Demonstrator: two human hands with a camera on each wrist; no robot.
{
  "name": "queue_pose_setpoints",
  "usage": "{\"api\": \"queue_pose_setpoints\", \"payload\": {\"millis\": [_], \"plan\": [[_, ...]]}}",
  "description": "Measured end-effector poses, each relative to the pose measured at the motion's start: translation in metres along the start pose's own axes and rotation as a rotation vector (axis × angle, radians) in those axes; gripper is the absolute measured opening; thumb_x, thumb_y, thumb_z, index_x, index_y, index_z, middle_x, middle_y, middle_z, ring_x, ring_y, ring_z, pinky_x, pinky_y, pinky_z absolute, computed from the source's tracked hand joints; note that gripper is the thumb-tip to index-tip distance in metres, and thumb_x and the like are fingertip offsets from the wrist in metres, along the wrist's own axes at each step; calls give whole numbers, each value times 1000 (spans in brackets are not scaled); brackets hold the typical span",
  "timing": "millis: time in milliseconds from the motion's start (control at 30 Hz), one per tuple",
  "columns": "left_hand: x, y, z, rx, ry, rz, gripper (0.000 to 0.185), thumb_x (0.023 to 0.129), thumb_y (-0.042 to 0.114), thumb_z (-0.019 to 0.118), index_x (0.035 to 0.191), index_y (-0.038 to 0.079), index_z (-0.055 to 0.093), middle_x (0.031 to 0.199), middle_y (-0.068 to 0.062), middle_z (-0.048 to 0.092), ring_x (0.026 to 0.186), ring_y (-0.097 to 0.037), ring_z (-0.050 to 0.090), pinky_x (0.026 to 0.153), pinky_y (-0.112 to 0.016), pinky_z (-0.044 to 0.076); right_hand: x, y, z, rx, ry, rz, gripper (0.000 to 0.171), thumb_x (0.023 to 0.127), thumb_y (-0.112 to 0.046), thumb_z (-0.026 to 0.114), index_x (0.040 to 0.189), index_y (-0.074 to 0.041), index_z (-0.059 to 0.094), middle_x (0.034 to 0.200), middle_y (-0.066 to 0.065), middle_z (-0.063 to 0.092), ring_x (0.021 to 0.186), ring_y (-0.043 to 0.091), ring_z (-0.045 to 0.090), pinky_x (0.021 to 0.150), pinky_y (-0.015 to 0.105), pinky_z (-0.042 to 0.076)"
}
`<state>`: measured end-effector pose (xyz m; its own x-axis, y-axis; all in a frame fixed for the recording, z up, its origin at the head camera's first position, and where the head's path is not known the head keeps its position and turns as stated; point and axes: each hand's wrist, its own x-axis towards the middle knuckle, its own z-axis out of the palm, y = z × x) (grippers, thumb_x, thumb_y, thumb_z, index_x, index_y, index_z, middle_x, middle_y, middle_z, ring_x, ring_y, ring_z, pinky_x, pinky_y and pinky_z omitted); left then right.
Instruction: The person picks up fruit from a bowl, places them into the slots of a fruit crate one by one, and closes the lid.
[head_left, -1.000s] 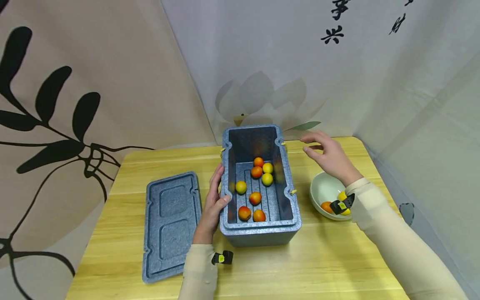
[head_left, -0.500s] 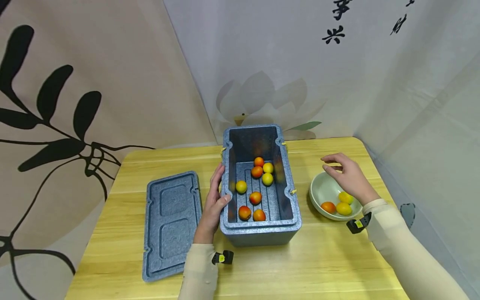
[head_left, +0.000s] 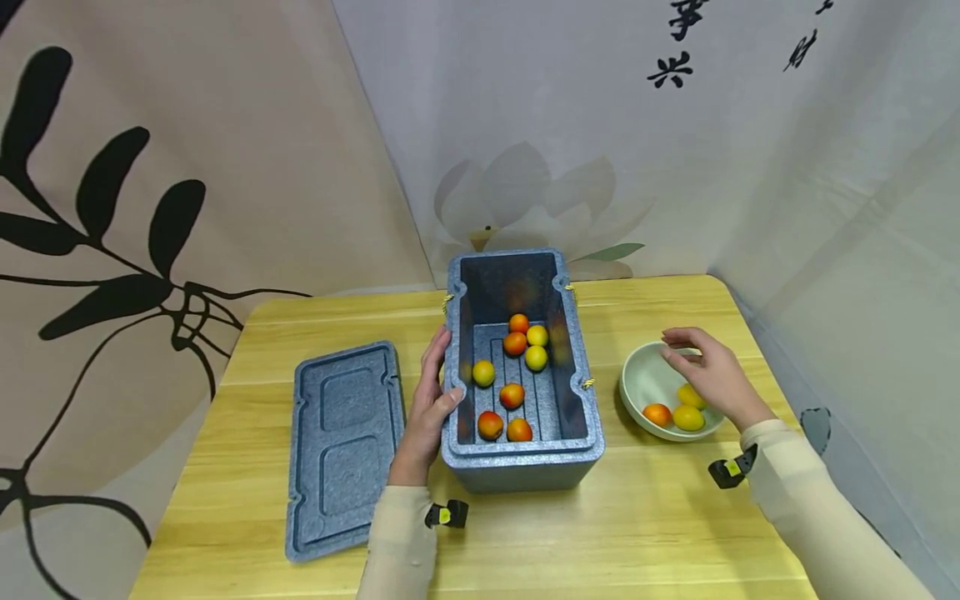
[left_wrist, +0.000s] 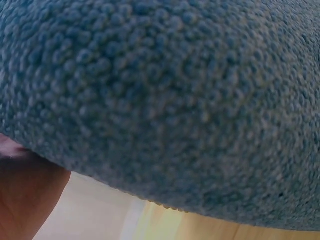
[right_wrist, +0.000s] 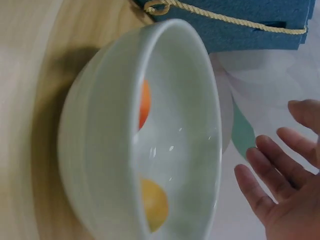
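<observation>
A blue-grey foam box (head_left: 522, 450) stands open mid-table with several orange and yellow fruits (head_left: 512, 395) on its floor. My left hand (head_left: 431, 400) grips its left rim, thumb over the edge; the left wrist view is filled by the foam wall (left_wrist: 170, 100). To the right stands a pale green bowl (head_left: 643, 379) holding an orange fruit (head_left: 657, 414) and two yellow ones (head_left: 687, 417). My right hand (head_left: 705, 371) hovers over the bowl, fingers relaxed, holding nothing. The right wrist view shows the bowl (right_wrist: 107, 150), the orange fruit (right_wrist: 144, 104), a yellow fruit (right_wrist: 154, 202) and my spread fingers (right_wrist: 280, 175).
The box's lid (head_left: 343, 446) lies flat on the wooden table (head_left: 637, 525) to the left of the box. Printed fabric walls close in behind and along the right edge. A yellow rope handle (right_wrist: 220, 17) hangs on the box's right side.
My right hand has drawn back from beside the box's far right corner and come down over the bowl. The left hand and the box have stayed put.
</observation>
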<state>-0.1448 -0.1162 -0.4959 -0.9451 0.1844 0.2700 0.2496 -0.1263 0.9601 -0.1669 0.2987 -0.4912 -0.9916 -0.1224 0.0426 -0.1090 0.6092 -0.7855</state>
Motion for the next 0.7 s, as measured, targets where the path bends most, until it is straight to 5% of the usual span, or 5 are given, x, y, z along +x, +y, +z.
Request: {"api": "queue_pose_setpoints", "payload": {"millis": [367, 700], "plan": [[1, -2, 1, -2, 1, 2, 76, 87, 27, 53, 157, 18, 26, 162, 3, 14, 146, -19, 11, 112, -59, 9, -11, 28, -3, -56, -67, 118, 46, 100, -28, 56, 133, 4, 52, 130, 25, 52, 116, 47, 52, 96, 58, 41], [0, -2, 0, 1, 5, 8, 75, 87, 26, 52, 157, 18, 26, 162, 2, 14, 146, -21, 10, 111, -60, 5, -11, 41, 2, -298, -126, 65, 33, 93, -10, 62, 121, 8, 60, 120, 26, 57, 109, 48, 53, 90, 60, 42]]}}
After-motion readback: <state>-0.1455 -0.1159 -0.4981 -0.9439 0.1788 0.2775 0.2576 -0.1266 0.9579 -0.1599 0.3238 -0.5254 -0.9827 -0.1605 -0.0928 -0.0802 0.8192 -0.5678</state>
